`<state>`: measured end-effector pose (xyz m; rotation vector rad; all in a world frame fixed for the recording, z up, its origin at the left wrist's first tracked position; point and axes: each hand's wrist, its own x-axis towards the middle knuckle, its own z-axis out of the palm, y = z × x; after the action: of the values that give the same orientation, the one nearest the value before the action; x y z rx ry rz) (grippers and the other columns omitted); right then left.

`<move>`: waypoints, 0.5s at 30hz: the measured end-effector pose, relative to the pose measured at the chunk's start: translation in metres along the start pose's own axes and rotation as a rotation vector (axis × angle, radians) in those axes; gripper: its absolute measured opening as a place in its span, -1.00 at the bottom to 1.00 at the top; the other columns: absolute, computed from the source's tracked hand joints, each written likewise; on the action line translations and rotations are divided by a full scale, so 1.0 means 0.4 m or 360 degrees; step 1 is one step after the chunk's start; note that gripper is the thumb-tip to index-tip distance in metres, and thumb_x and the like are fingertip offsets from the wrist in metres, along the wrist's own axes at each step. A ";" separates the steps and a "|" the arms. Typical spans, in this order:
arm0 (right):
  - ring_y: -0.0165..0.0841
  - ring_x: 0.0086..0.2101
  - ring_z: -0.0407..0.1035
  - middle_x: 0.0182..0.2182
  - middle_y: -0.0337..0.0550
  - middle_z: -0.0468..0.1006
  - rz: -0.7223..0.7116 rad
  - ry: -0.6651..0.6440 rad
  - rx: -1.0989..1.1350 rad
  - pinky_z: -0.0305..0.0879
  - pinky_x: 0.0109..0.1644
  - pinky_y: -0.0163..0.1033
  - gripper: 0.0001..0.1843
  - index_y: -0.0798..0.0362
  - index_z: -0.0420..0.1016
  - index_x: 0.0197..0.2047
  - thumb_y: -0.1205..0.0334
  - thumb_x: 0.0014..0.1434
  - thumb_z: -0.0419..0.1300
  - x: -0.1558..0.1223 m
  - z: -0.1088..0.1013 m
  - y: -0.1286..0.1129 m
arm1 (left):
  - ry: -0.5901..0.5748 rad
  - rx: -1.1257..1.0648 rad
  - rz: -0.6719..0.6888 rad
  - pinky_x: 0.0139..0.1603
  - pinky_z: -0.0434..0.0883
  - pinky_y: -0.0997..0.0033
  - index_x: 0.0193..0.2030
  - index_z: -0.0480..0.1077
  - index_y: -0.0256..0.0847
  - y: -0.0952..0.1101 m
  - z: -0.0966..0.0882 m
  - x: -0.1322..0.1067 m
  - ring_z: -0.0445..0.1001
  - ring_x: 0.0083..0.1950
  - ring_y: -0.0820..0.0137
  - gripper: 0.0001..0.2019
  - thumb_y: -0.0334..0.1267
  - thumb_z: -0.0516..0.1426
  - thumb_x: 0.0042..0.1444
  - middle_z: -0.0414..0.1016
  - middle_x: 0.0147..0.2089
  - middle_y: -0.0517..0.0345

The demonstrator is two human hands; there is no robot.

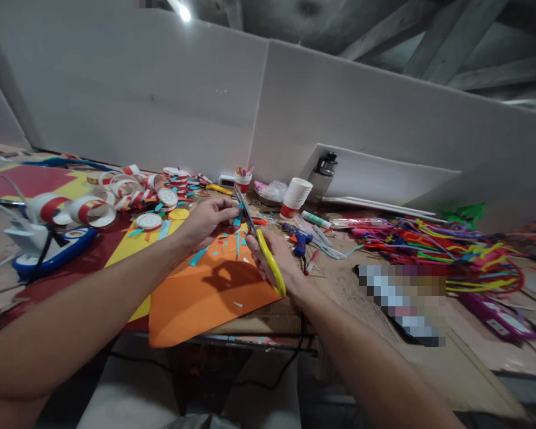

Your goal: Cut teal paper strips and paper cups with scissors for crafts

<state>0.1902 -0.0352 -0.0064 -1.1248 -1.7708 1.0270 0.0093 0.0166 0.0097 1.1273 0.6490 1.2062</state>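
My left hand (pixel 209 220) pinches a small teal paper piece (pixel 238 217) between fingertips, and my right hand (pixel 274 253) grips the yellow-handled metal scissors (pixel 265 250), blades pointing to the far side, right beside that teal piece! Both hands are above the near, smooth orange paper sheet (pixel 192 307), teal scraps scattered on its far part. Just right of my right hand: a blue glue gun (pixel 302 243); farther, a leaning stack of white-and-red paper cups (pixel 298 193).

A dark-capped bottle (pixel 322 180) stands well apart from a blue-edged power strip (pixel 59 254).
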 end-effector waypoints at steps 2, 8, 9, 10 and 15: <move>-0.55 -0.64 0.12 -0.57 -0.36 0.27 0.0023 0.0035 0.0002 0.08 -0.63 -0.45 -0.67 0.01 0.28 -0.32 -0.08 0.18 0.19 -0.001 0.002 0.001 | -0.0022 0.0027 -0.0011 -0.49 0.34 0.58 -0.40 0.39 -0.29 -0.003 -0.005 0.003 0.37 -0.53 0.58 -0.74 -0.23 0.36 -0.11 0.43 -0.49 0.23; -0.56 -0.72 0.10 -0.61 -0.41 0.25 0.0109 0.0193 0.0193 0.11 -0.74 -0.45 -0.58 -0.03 0.25 -0.27 -0.23 0.17 0.15 0.010 -0.002 0.010 | 0.0138 0.0200 0.0012 -0.53 0.28 0.61 -0.41 0.44 -0.31 -0.001 -0.032 0.033 0.31 -0.58 0.61 -0.80 -0.25 0.34 -0.08 0.40 -0.54 0.24; -0.56 -0.73 0.10 -0.61 -0.41 0.25 0.0113 0.0225 0.0196 0.12 -0.75 -0.44 -0.57 -0.04 0.25 -0.27 -0.24 0.16 0.15 0.014 -0.005 0.014 | 0.0226 0.0259 0.0024 -0.54 0.27 0.60 -0.42 0.44 -0.31 0.001 -0.037 0.041 0.29 -0.59 0.62 -0.82 -0.27 0.33 -0.08 0.40 -0.55 0.24; -0.56 -0.73 0.11 -0.62 -0.41 0.26 0.0115 0.0253 0.0184 0.13 -0.75 -0.44 -0.57 -0.03 0.25 -0.27 -0.24 0.15 0.16 0.018 -0.008 0.017 | 0.0297 0.0331 0.0046 -0.54 0.27 0.59 -0.42 0.45 -0.32 0.002 -0.042 0.050 0.30 -0.60 0.61 -0.84 -0.30 0.32 -0.08 0.40 -0.56 0.24; -0.54 -0.73 0.15 -0.62 -0.38 0.30 0.0106 0.0343 0.0128 0.13 -0.77 -0.44 -0.54 -0.02 0.31 -0.25 -0.27 0.13 0.17 0.038 -0.025 0.036 | 0.0476 0.0932 0.0186 -0.48 0.29 0.51 -0.36 0.50 -0.31 0.009 -0.054 0.098 0.37 -0.58 0.52 -0.92 -0.33 0.24 0.01 0.46 -0.57 0.18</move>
<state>0.1991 -0.0149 -0.0130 -1.2034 -1.5184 0.9683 -0.0001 0.0606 0.0118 1.4935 1.2337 1.3387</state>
